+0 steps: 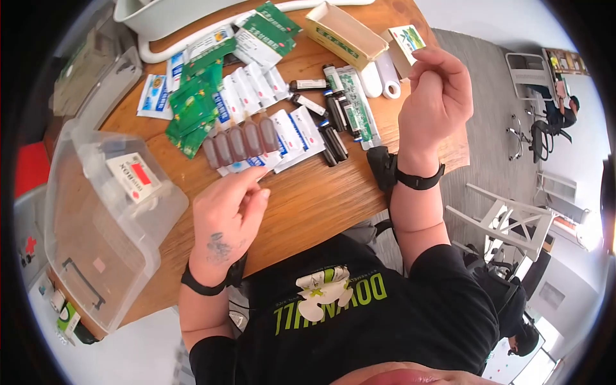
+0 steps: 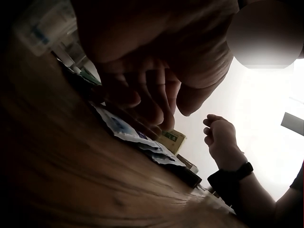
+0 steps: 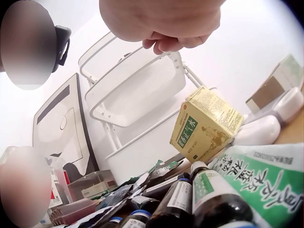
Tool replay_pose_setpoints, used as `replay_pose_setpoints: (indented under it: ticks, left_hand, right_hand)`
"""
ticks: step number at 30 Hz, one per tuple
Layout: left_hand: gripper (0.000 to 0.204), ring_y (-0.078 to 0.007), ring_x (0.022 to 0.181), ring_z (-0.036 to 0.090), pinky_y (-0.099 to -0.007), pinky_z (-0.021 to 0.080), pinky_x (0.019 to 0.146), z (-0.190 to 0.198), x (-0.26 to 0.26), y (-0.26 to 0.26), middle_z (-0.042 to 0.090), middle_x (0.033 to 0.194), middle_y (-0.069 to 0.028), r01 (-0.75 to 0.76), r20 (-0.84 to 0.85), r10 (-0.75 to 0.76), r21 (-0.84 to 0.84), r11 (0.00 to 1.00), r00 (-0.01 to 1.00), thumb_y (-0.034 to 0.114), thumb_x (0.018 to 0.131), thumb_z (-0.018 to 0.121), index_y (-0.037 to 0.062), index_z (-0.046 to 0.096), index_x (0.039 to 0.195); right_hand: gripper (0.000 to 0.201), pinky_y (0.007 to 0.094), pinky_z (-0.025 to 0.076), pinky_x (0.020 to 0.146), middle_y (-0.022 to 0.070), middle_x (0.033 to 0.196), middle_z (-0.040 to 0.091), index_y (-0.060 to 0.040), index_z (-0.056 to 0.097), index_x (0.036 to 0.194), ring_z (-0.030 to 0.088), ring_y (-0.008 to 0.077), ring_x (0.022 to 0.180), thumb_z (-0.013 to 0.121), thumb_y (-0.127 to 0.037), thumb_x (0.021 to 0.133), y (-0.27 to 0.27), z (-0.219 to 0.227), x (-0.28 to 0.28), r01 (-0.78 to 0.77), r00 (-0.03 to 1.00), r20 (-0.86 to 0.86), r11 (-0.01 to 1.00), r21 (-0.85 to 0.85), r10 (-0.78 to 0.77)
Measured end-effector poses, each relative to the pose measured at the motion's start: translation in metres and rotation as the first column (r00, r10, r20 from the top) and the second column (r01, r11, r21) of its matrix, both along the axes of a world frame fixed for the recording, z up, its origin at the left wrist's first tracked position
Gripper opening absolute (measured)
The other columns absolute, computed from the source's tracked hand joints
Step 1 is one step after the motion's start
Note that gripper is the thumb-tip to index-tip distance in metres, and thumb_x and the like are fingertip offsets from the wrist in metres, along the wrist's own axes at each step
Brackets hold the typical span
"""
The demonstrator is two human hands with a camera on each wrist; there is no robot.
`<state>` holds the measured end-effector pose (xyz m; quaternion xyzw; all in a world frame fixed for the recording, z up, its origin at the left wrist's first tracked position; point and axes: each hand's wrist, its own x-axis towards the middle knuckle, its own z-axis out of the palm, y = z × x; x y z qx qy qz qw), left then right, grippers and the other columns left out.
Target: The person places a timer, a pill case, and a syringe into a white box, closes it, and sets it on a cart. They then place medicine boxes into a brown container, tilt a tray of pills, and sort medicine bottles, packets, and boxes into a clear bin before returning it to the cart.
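Note:
My left hand (image 1: 228, 215) is just above the table's near side, its fingers loosely bent and holding nothing. In the left wrist view, this hand (image 2: 142, 80) hangs above white-blue packets (image 2: 126, 128). Just beyond its fingertips in the head view lies a row of brown plastic ampoules (image 1: 239, 141) on white sachets (image 1: 240, 93). My right hand (image 1: 439, 96) is raised over the table's right side, near a small white-green box (image 1: 407, 40), its fingers loosely curled around nothing. Below it in the right wrist view stand dark bottles (image 3: 213, 199) and a yellow box (image 3: 206, 126).
Green packets (image 1: 192, 112) lie at the left of the pile. An open yellow carton (image 1: 346, 35) and white devices (image 1: 387, 74) sit at the back right. A clear plastic bin (image 1: 96, 224) containing a small box (image 1: 136, 176) is at the left. A white chair (image 1: 504, 221) stands beyond the right edge.

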<state>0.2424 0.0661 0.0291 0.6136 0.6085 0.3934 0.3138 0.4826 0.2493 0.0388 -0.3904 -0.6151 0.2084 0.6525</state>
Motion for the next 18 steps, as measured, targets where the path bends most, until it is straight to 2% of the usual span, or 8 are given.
replay_pose_setpoints:
  ticks: [2,5,8,14,18]
  left_hand:
    - [0.026,-0.0213,0.064,0.064,-0.0313,0.051,0.059,0.0019,0.0003,0.0003,0.065,0.076,-0.0087,0.011,-0.021,-0.012,-0.032,0.999,1.0,-0.002,0.083,0.073,0.0022,0.07,0.109]
    - [0.027,-0.0215,0.064,0.063,-0.0316,0.051,0.059,0.0016,-0.0006,0.0027,0.065,0.076,-0.0089,0.016,-0.043,-0.017,-0.032,0.999,0.999,-0.002,0.083,0.072,0.0023,0.07,0.109]
    - [0.027,-0.0216,0.063,0.063,-0.032,0.05,0.059,-0.0017,-0.0026,0.0043,0.065,0.076,-0.0087,0.005,-0.057,-0.007,-0.032,0.999,0.998,-0.002,0.083,0.073,0.0024,0.07,0.109]
    - [0.027,-0.0214,0.062,0.062,-0.0321,0.05,0.059,-0.0036,-0.0025,0.0051,0.064,0.075,-0.0081,-0.01,-0.068,0.006,-0.065,0.998,0.998,-0.001,0.083,0.073,0.0026,0.07,0.109]
    - [0.027,-0.021,0.061,0.061,-0.0326,0.048,0.058,-0.0017,-0.0024,0.0039,0.064,0.074,-0.0076,0.001,-0.069,-0.006,-0.066,0.998,0.998,-0.001,0.082,0.074,0.0027,0.07,0.109]
  right_hand:
    - [0.03,0.0202,0.044,0.061,0.0032,0.08,0.065,0.0006,0.067,0.093,0.056,0.0061,0.068,0.042,0.018,0.088,-0.0017,0.0013,0.0008,0.003,1.0,-0.004,1.0,-0.02,-0.004]
    - [0.027,0.0201,0.039,0.053,0.0095,0.089,0.068,0.0052,0.067,0.094,0.055,0.0079,0.067,0.043,0.017,0.088,-0.0044,0.0034,-0.0032,-0.046,0.999,-0.024,0.999,-0.02,0.046]
    - [0.025,0.0202,0.039,0.053,0.0114,0.093,0.068,0.005,0.065,0.095,0.055,0.0086,0.066,0.043,0.016,0.091,-0.004,0.0012,-0.0051,-0.094,0.996,0.004,0.995,0.01,0.094]
    - [0.024,0.0207,0.039,0.053,0.0126,0.094,0.068,0.0045,0.063,0.098,0.054,0.009,0.064,0.043,0.016,0.094,-0.0031,-0.001,-0.0042,-0.187,0.982,-0.015,0.982,0.034,0.188]
    - [0.023,0.0207,0.039,0.054,0.0121,0.093,0.068,0.0045,0.063,0.1,0.054,0.0089,0.064,0.043,0.015,0.095,-0.0049,-0.0033,-0.0083,-0.173,0.985,-0.018,0.985,0.022,0.173]
